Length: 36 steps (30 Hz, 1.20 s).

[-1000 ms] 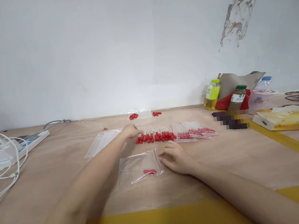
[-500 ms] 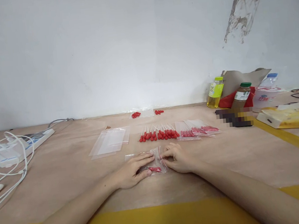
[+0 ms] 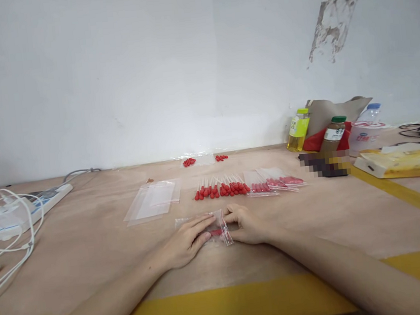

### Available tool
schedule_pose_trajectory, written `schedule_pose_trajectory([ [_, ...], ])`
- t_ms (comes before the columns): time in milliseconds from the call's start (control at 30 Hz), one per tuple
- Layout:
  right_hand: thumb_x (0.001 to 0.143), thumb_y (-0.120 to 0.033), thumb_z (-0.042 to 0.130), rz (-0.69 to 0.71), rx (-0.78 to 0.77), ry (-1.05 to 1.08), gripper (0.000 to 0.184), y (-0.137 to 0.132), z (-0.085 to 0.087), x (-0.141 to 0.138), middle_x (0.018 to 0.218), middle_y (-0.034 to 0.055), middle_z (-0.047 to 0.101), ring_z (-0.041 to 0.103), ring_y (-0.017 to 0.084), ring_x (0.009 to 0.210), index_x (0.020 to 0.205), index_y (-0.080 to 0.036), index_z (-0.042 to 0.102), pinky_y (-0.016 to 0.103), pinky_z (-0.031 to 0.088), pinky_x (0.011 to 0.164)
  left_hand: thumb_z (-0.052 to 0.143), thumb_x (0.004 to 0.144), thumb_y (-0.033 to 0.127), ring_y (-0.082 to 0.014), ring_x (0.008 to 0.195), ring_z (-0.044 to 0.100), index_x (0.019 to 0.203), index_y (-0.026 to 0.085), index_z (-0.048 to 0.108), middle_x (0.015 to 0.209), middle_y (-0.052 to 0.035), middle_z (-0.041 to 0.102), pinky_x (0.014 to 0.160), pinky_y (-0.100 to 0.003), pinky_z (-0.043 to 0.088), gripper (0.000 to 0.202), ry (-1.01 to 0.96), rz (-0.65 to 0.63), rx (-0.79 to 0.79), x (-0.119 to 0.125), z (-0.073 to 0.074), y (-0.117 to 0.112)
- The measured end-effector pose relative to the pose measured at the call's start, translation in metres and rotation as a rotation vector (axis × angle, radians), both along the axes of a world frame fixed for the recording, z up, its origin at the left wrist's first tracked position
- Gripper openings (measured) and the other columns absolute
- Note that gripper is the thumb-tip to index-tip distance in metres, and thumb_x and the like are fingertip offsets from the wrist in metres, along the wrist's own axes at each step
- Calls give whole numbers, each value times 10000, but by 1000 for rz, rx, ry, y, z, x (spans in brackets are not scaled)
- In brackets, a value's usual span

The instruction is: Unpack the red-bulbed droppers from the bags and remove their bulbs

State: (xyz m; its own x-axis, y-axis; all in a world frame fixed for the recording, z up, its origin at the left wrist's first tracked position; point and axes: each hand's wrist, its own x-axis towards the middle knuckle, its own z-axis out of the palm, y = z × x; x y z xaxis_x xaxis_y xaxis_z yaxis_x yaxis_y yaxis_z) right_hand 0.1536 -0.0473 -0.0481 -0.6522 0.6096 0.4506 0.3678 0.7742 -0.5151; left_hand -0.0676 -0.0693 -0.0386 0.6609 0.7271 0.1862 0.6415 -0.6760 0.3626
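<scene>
A second ago my left hand [image 3: 184, 241] was up at the row of sticks; now it lies on the bag [image 3: 218, 218] in front of me, and the bag's mouth, flat then, is bunched up near my right hand [image 3: 249, 225]. The left is spread nearly flat, fingers together and thumb set apart, pressing the plastic to the table [image 3: 94, 267] and gripping nothing. The right is half curled at the mouth, touching it, the thumb tip showing through the film; I cannot tell whether finger and thumb close on the plastic or sit inside it. The bag lies between my two hands, with a red piece [image 3: 216, 232] in it, just beside my left thumb and partly covered.

Beyond them are the sticks [image 3: 231, 189], thin and pale with smooth, rounded red heads pointing towards me, laid side by side in two close groups. To their right, filled bags [image 3: 283, 182] overlap, red heads showing through the film. To their left is a loose stack of flat bags [image 3: 151, 203], clear and slightly cloudy. Near the wall [image 3: 113, 77], two little heaps of red bits [image 3: 188, 162] sit on clear, crinkled plastic.

Far right, a yellow bottle [image 3: 297, 136] with a lime cap and a brown bottle [image 3: 332, 138] with a green one stand near a tub [image 3: 364, 137] and a soft yellow pack [image 3: 400, 164]. Far left, white cables [image 3: 30, 244] loop by a power strip [image 3: 52, 198].
</scene>
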Motion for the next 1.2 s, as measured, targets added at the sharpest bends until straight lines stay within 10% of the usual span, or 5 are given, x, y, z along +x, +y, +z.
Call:
schedule_pose_trajectory([
  [167,730,-176,582,-11,-8,63,125,-2,6,0,787,11,633,553,136,765,818,-208,665,257,412,717,359,896,405,-182,1264,325,1352,265,284,1386,-15,351,1054,-362,285,483,33,-10,-18,-5,5,-1],
  [367,720,-307,601,-104,-399,332,165,15,15,27,778,37,662,586,137,694,797,-163,625,263,445,651,388,866,474,-250,1333,134,1388,317,122,1463,-2,139,1076,-443,191,607,189,-71,-44,-15,13,-2],
  [600,606,-409,695,-383,-543,780,316,38,27,69,696,-12,633,530,78,540,793,-177,591,230,435,548,282,913,430,-320,1329,-34,1318,428,274,1470,76,18,1047,-565,85,405,309,-99,-58,-20,17,-10],
  [900,640,-323,658,-579,-50,595,195,57,28,44,742,26,646,587,152,705,749,-174,596,290,454,682,332,902,346,-192,1048,508,1014,220,589,1135,-53,540,910,-346,405,307,-92,232,89,-15,11,2],
  [1200,747,-237,549,-690,259,113,84,70,22,-20,799,-12,673,528,164,833,783,-235,625,326,274,825,547,749,482,-176,771,561,926,198,610,879,-41,598,669,-291,450,340,-214,412,32,-21,-3,15],
])
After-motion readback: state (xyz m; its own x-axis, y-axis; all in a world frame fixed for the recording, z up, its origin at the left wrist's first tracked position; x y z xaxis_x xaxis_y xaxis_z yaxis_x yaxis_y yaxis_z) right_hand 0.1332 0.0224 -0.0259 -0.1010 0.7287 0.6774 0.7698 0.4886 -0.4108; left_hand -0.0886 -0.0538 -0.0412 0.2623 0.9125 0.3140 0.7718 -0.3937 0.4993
